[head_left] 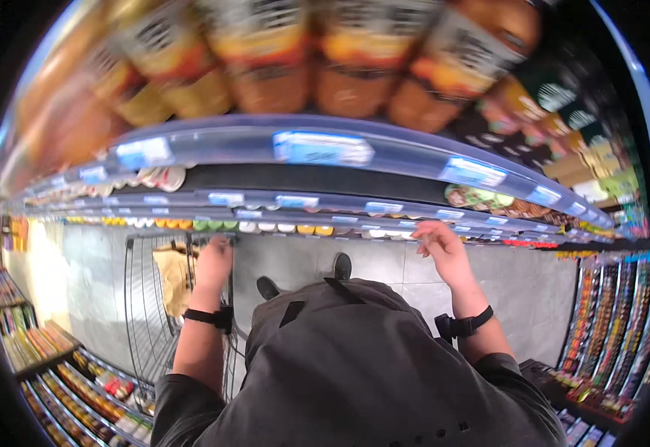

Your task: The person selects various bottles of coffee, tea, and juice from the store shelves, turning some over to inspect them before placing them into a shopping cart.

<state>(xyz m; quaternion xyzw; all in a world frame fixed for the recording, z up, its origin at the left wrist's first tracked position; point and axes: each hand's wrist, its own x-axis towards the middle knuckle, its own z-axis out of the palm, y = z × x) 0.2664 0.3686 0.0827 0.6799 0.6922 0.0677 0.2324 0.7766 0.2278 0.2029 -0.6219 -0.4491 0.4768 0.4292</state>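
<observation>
My left hand (214,261) is at the front right corner of a wire shopping cart (129,302), seemingly resting on its rim; its fingers are blurred, so their grip cannot be told. A crumpled brown paper bag (173,276) lies in the cart, just left of that hand. My right hand (439,246) is raised near the edge of the lower shelves, fingers loosely curled and apart, holding nothing. Large bottles of an orange-brown drink (353,89) stand in a row on the upper shelf right before me. Both wrists wear black straps.
Price tags line the shelf edge (218,139) across the view. Starbucks packages (551,95) stand at the upper right. Lower shelves hold bottles and tubs. More stocked shelves (610,318) are at the right, and others (79,396) at the lower left. Grey floor tiles (375,262) lie below.
</observation>
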